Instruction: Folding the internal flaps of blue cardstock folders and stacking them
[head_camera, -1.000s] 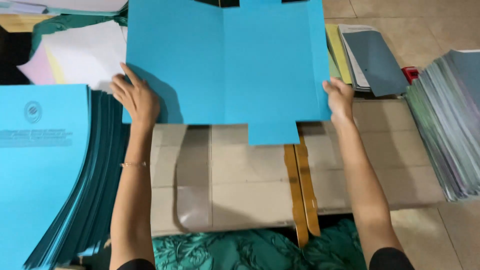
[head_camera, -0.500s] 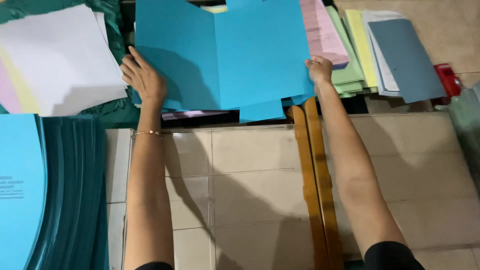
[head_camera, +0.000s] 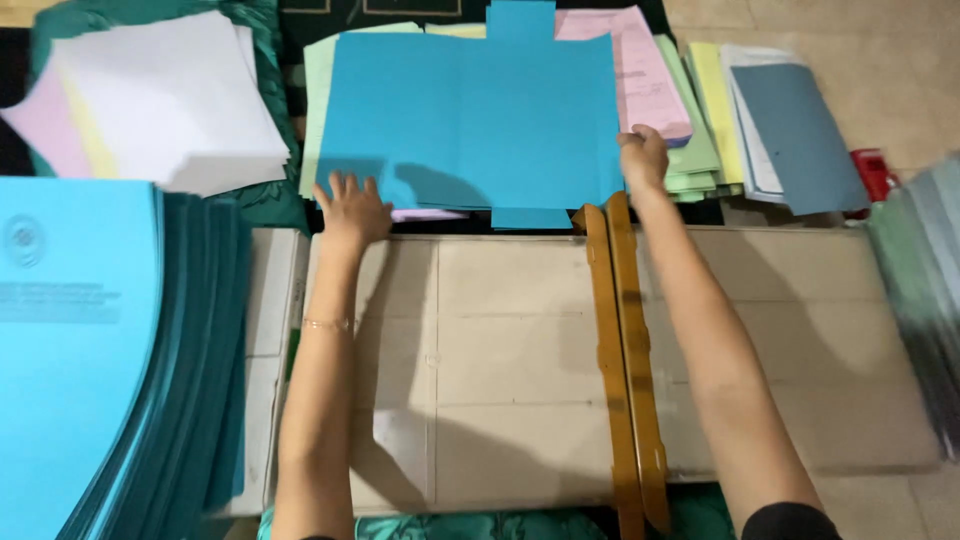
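The open blue folder lies flat at twelve o'clock in the head view, on top of a fanned pile of pale green, pink and yellow sheets, with its long axis running nine to three across the person's front. The left hand sits at its lower left corner, palm down, fingers spread and fanned toward twelve, the fingertips resting on the folder's near edge. The right hand is at the right edge, slightly farther up; its fingers look curled over that edge, though whether they pinch the card or only press on it cannot be told. So the folder lies ahead of and between both hands — each at one end of the long axis, neither clearly nearer. The folder is plain bright blue card with a centre crease and small square tabs sticking out at twelve and six. At nine o'clock stands a thick stack of blue folders; at ten, loose white and pink paper. Near the person, a flattened cardboard sheet covers the floor, crossed by a wooden strip running twelve to six.
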